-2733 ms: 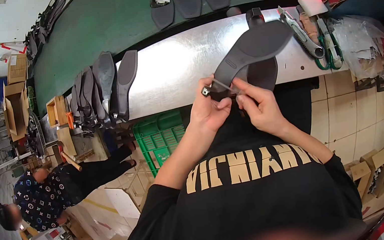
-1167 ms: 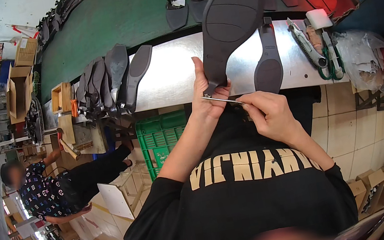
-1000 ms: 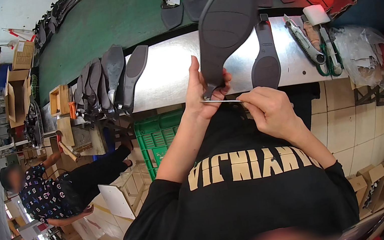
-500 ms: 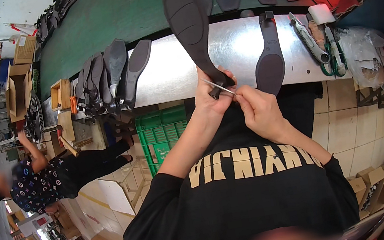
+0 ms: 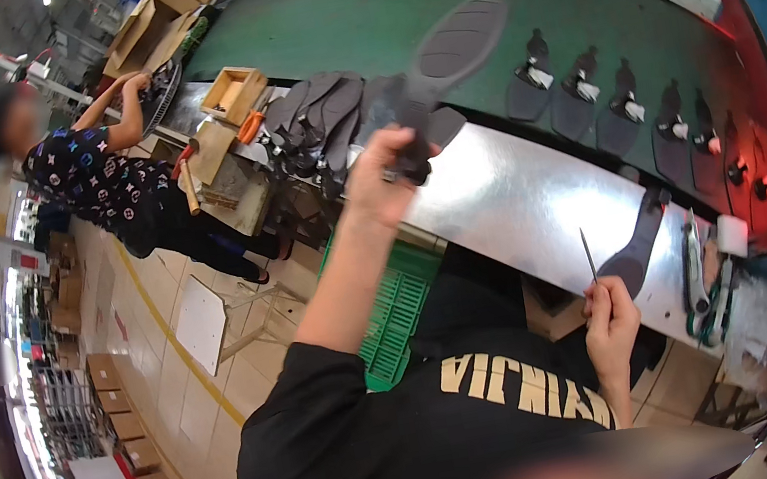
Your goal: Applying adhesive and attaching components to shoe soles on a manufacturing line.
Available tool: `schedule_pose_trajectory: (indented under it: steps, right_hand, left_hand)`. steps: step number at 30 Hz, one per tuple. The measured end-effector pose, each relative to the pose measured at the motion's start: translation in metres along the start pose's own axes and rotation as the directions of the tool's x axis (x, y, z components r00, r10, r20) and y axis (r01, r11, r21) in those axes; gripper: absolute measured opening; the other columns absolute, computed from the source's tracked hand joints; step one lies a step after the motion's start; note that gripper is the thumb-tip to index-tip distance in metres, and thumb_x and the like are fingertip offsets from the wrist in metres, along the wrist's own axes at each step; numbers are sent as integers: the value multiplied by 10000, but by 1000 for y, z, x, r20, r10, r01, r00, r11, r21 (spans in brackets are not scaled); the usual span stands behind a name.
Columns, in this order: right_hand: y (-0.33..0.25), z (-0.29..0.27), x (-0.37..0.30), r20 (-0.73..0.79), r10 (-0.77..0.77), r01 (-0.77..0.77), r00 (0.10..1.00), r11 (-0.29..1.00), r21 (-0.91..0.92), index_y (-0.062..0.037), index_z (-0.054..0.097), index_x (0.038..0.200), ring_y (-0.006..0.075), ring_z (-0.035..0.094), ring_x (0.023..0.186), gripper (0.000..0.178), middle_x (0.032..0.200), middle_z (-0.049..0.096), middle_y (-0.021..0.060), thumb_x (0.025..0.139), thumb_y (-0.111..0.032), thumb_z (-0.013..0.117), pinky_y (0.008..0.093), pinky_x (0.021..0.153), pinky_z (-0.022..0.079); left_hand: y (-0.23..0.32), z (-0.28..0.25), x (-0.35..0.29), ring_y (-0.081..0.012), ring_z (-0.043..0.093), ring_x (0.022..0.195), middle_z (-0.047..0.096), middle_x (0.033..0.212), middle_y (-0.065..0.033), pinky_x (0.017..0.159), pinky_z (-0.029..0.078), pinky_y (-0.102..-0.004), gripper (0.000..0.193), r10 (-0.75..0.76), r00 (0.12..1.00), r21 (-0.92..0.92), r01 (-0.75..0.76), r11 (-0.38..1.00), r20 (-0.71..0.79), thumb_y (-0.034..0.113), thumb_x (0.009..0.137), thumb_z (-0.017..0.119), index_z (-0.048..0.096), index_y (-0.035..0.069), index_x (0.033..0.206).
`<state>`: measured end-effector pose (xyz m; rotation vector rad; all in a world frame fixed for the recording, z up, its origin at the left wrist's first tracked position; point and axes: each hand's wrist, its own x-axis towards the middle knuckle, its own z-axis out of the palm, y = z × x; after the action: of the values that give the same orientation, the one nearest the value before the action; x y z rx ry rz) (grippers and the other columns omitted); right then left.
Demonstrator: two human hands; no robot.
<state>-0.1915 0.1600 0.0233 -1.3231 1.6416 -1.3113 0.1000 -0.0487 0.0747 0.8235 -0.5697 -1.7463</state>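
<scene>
My left hand (image 5: 381, 191) is closed around the narrow end of a black sandal sole (image 5: 458, 46). Raised and tilted, the sole has its wide end pointing up over the green belt, near a pile of dark soles (image 5: 314, 114) at the bench's left. In my right hand (image 5: 611, 328), fingers pinch a thin pointed metal rod (image 5: 589, 254), its tip upward. Just beyond that hand, another black sole (image 5: 627, 268) lies on the steel bench top (image 5: 506, 180). The strap parts near my left fingers are blurred.
Soles with white paper (image 5: 581, 103) line the green belt (image 5: 338, 29). A box cutter (image 5: 695, 274), green-handled scissors (image 5: 710, 312) and a plastic bag (image 5: 762, 333) are at the right. Below stands a green crate (image 5: 396, 313). A co-worker (image 5: 94, 176) stands at the left.
My hands have come apart. The left carried the sole leftward toward the pile; the right drew away with the rod. The view has turned left, and the co-worker's hands are now together.
</scene>
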Motion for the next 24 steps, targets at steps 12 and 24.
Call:
schedule_pose_trajectory:
  steps: [12,24]
  right_hand:
    - [22,-51,45,-290,56,-88,955,991,-99,24,617,1201,44,456,645,305,732,531,-19,911,-66,646,202,549,361]
    - [62,-68,129,-275,-139,1,951,895,-446,-46,622,1134,301,658,746,346,862,660,137,799,-60,703,357,691,512]
  left_hand:
    - [220,-263,105,-151,656,856,720,949,-84,727,496,-277,358,451,861,874,-16,485,-235,344,881,675,748,10,988]
    - [6,17,47,-175,602,1111,633,1220,-77,936,485,-303,329,400,796,810,-556,186,455,16,867,656,670,36,1196]
